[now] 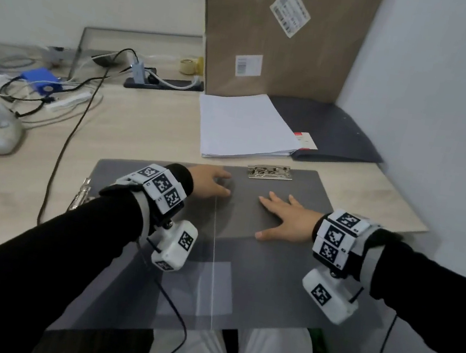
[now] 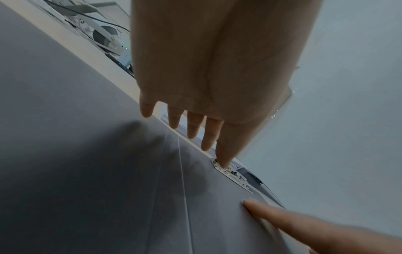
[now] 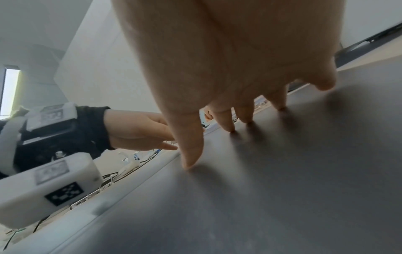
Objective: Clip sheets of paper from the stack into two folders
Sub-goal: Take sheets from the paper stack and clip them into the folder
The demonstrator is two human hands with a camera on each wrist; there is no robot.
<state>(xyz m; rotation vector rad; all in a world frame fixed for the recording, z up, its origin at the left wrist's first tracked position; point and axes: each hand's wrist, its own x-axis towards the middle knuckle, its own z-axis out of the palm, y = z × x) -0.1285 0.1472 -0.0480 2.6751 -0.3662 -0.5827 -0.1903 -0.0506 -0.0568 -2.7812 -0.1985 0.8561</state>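
Observation:
A grey folder [image 1: 272,271] lies open flat before me, its metal clip [image 1: 268,171] at the far edge. A second metal clip [image 1: 82,194] shows at the left edge of a grey sheet beneath. My left hand [image 1: 210,182] hovers with straight fingers just above the folder [image 2: 87,154], near the clip [image 2: 230,173], holding nothing. My right hand [image 1: 283,216] is spread flat, fingertips [image 3: 230,128] touching the folder [image 3: 282,171]. The white paper stack [image 1: 245,124] lies just beyond the folder.
A tall cardboard box [image 1: 276,32] stands behind the paper. A dark sheet [image 1: 337,128] lies under the stack at the back right, against the wall. Cables, a power strip [image 1: 68,101], a blue box [image 1: 41,80] and a white device [image 1: 7,132] crowd the desk's left.

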